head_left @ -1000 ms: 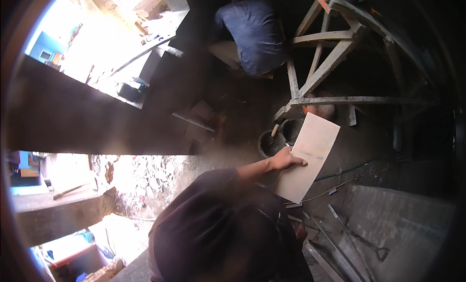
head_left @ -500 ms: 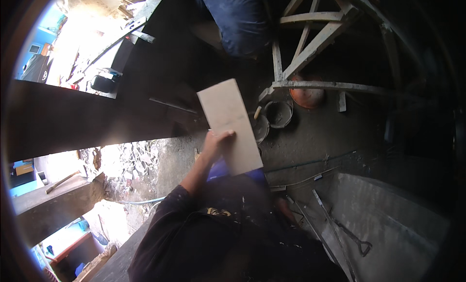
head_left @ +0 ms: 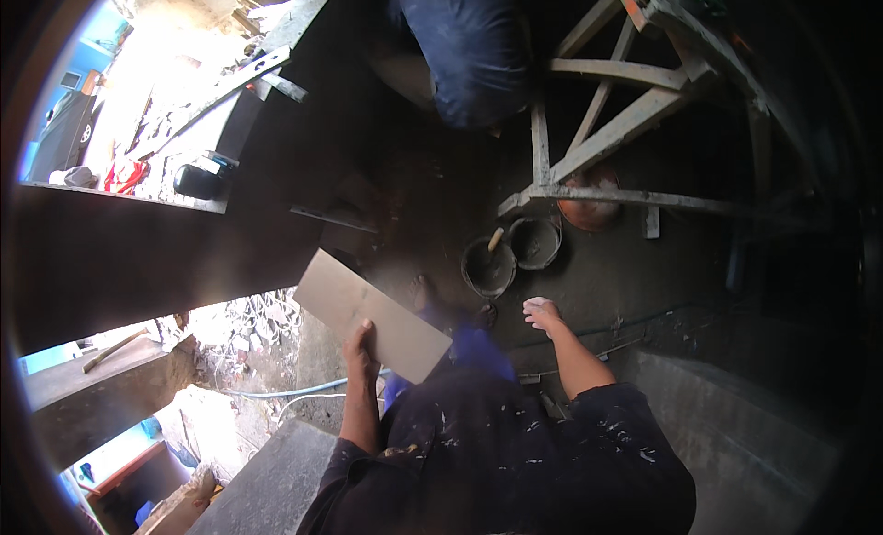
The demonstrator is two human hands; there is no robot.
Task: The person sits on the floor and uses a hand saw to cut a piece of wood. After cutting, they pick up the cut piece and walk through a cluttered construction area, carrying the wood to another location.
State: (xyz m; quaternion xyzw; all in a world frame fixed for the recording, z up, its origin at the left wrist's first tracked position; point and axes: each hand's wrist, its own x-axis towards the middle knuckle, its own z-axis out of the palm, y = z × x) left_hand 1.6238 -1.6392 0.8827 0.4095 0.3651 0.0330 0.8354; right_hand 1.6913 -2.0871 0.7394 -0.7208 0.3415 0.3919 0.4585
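My left hand (head_left: 360, 349) is closed on the near long edge of a flat beige rectangular tile (head_left: 382, 319), its thumb lying on the upper face. The tile slants from upper left to lower right in front of my body. Dusted whitish at the fingers, my right hand (head_left: 543, 314) is stretched out to the right with its fingers loosely apart, and no object shows in it. Beyond that hand stand two dark buckets: a nearer bucket (head_left: 487, 282), with a light wooden handle (head_left: 495, 240) sticking out, and a farther bucket (head_left: 535, 243).
A person in blue (head_left: 483, 61) bends low at the far side. A rough wooden frame (head_left: 616, 135) stands at the far right over an orange basin (head_left: 589, 213). Wall openings at left show rubble (head_left: 248, 328). A hose (head_left: 294, 388) runs along the floor near a grey slab (head_left: 276, 475).
The tile has swung left and closer to my body, turning to a flatter slant. My right hand has come up from low beside my body and reached out to the right.
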